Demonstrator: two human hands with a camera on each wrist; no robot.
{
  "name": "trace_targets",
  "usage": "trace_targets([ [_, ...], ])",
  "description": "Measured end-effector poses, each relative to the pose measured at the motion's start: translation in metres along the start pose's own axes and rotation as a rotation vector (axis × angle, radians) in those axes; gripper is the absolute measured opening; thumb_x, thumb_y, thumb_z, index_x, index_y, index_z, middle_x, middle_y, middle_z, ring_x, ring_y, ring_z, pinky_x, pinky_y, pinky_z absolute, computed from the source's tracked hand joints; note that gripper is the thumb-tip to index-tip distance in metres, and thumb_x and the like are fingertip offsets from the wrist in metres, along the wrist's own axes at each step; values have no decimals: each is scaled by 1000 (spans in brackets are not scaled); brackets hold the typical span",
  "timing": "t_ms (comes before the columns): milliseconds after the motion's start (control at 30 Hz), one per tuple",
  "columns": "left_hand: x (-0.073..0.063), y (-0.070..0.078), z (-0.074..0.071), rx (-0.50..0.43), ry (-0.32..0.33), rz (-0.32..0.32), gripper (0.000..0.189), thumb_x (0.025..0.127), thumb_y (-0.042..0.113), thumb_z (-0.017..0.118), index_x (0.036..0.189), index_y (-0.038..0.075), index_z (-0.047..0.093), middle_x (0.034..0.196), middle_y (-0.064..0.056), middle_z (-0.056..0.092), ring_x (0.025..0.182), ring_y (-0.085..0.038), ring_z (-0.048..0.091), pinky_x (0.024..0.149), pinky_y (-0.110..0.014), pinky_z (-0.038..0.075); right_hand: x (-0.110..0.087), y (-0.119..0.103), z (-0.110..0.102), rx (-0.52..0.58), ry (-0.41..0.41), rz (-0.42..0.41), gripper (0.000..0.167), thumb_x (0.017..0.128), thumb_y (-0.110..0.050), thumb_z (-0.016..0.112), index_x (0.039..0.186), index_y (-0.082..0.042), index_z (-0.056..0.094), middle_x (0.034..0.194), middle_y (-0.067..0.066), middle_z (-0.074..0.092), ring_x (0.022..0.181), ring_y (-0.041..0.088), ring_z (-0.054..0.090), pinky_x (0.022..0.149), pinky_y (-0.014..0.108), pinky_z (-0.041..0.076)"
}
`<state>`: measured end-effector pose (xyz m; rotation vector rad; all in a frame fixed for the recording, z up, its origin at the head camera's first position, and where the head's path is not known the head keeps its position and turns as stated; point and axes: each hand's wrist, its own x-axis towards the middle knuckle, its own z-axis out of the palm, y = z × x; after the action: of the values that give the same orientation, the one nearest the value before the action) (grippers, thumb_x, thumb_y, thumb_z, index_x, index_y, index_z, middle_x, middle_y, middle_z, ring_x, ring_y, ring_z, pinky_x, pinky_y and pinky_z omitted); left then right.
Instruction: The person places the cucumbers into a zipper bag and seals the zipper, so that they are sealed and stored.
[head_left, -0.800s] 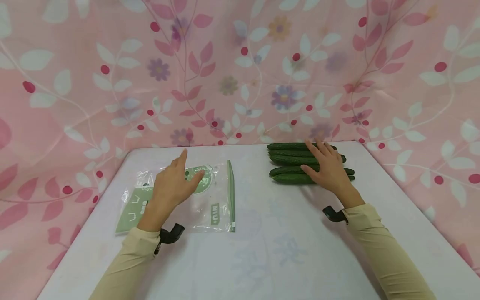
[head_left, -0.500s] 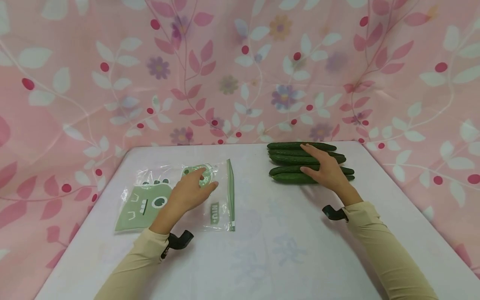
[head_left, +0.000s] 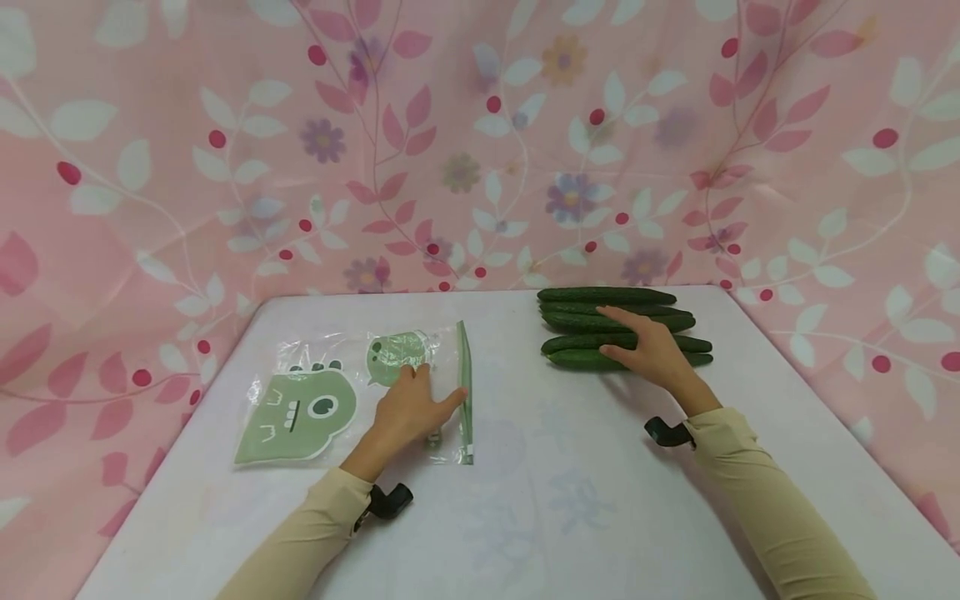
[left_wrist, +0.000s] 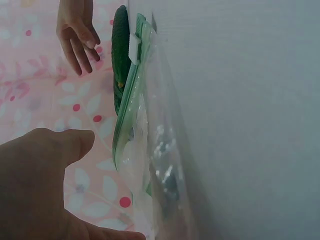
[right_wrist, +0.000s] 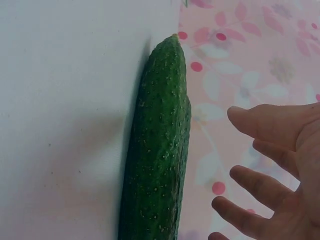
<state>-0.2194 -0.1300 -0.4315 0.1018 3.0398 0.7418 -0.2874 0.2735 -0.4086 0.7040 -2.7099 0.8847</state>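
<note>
A clear zip bag [head_left: 322,408] with green cartoon prints lies flat at the left of the table, its green zip strip along the right edge. Over the bag's right part hovers my left hand [head_left: 408,412], thumb spread toward the zip strip. The left wrist view shows a gap between that hand and the bag's zip edge [left_wrist: 127,100]. Several cucumbers [head_left: 577,358] lie side by side at the back right. Above them is my right hand [head_left: 652,354], its fingers spread and apart from the nearest cucumber [right_wrist: 157,150] in the right wrist view.
The white-covered table [head_left: 540,517] extends in front of both arms and between the bag and the cucumbers. A pink floral cloth [head_left: 480,150] hangs behind the table's far edge and down both sides.
My left hand has moved right and lower over the bag, toward its zip strip, uncovering the large green print. My right hand stays over the cucumbers, its fingers slightly lower.
</note>
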Motion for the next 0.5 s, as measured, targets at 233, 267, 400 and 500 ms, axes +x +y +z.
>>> trace_targets([
  [233, 1, 4, 7, 46, 20, -7, 101, 87, 75, 62, 146, -5, 50, 126, -26, 48, 87, -35, 60, 73, -52, 53, 0, 3, 2, 1, -19, -10, 65, 93, -13, 80, 152, -6, 53, 156, 22, 45, 128, 52, 52, 98, 67, 42],
  [267, 1, 3, 7, 48, 23, -5, 99, 87, 74, 64, 146, -5, 51, 125, -26, 49, 86, -34, 59, 72, -52, 53, -1, 4, 2, 0, -24, -10, 65, 93, -13, 80, 152, -6, 53, 156, 22, 45, 128, 52, 51, 99, 67, 42],
  [400, 0, 2, 8, 51, 34, 7, 94, 86, 69, 69, 143, -4, 53, 122, -26, 49, 83, -34, 59, 69, -51, 53, -1, 6, 3, -4, -28, -13, 64, 93, -13, 80, 151, -5, 54, 156, 22, 46, 134, 51, 47, 102, 68, 40],
  [500, 0, 1, 8, 59, 40, 15, 89, 87, 64, 70, 141, -5, 54, 121, -26, 49, 86, -35, 59, 70, -52, 53, -2, 7, 5, -8, -26, -20, 64, 93, -12, 80, 150, -4, 54, 155, 23, 46, 135, 51, 45, 103, 68, 39],
])
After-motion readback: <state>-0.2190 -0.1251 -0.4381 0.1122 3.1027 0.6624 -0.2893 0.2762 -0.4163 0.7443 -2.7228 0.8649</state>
